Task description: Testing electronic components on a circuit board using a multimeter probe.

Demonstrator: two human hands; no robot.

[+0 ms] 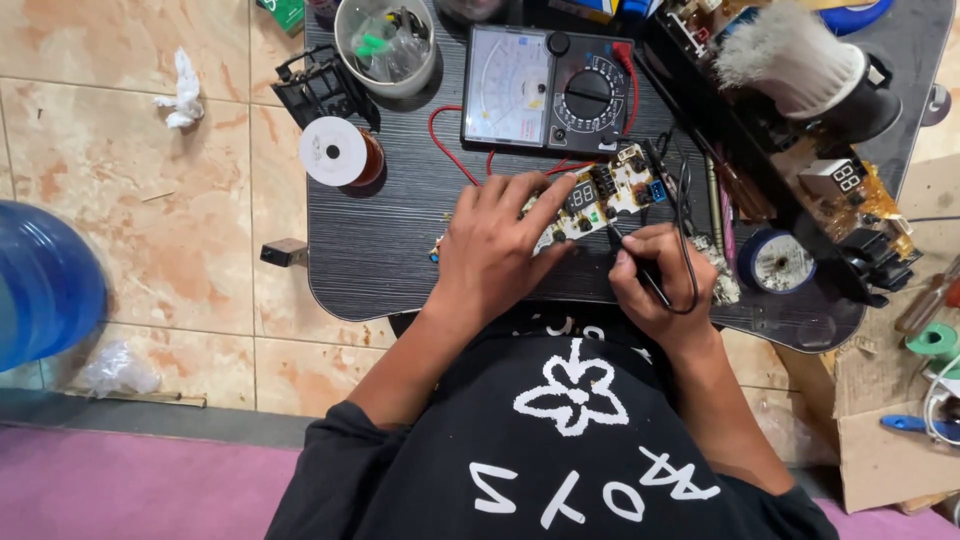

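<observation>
Two hands work near the table's (pixel 380 260) front edge: left hand (pixel 495 250), fingers spread, pins the circuit board (pixel 605 195); right hand (pixel 655 275) pinches a black probe (pixel 630 262) against it. Probing seems underway, demanding a steady tip; the analog multimeter (pixel 545 90) sits behind.

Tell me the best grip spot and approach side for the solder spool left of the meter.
Probably the solder spool is best pinched across its round white flanges, coming from above. It lies on its side on the dark table with the flat face up, clear all round except the black plastic part just behind; both hands are at the circuit board.
</observation>
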